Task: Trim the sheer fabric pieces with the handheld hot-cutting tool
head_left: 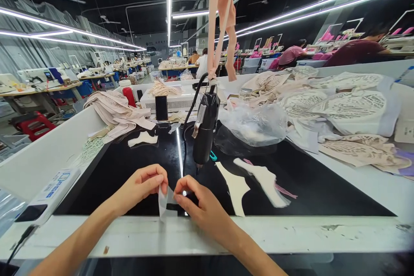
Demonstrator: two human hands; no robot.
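Between my two hands hangs a small, thin, translucent white sheet [163, 204], over the front part of the black work surface [106, 181]. My left hand [144, 185] pinches its upper edge between thumb and fingertips. On the other side, my right hand [197, 200] has thumb and forefinger closed at the sheet's right edge. Just beyond my hands a black hand tool [206, 131] with a narrow tip hangs from pale pink fabric strips [213, 30]. Right of it lie a cream cut fabric piece [234, 187] and a stack of similar pieces [263, 179].
Clear plastic bags [255, 123] and lace-patterned fabric pieces [352, 105] lie to the right. Beige fabric [118, 110] is heaped at the back left, near a dark phone-like device [161, 108]. A white box [53, 192] with a cable sits at the left edge. Co-workers sit farther off.
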